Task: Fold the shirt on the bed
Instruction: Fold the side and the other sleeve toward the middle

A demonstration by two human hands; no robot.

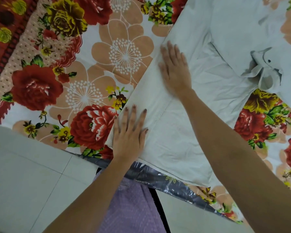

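Observation:
A pale grey-white shirt [213, 84] lies spread on the floral bedsheet [94, 68], its collar and a dark button at the right. Its left side is folded over into a long straight edge. My left hand [130, 132] lies flat, fingers apart, on the near end of that folded edge. My right hand [175, 68] presses flat on the fold farther up, fingers extended and slightly blurred. Neither hand grips the cloth.
The bed's near edge runs diagonally, with a shiny plastic-covered mattress side [158, 175] below the shirt's hem. Pale floor tiles [27, 169] lie beyond it at the lower left. Purple clothing [133, 207] on my body shows at the bottom centre.

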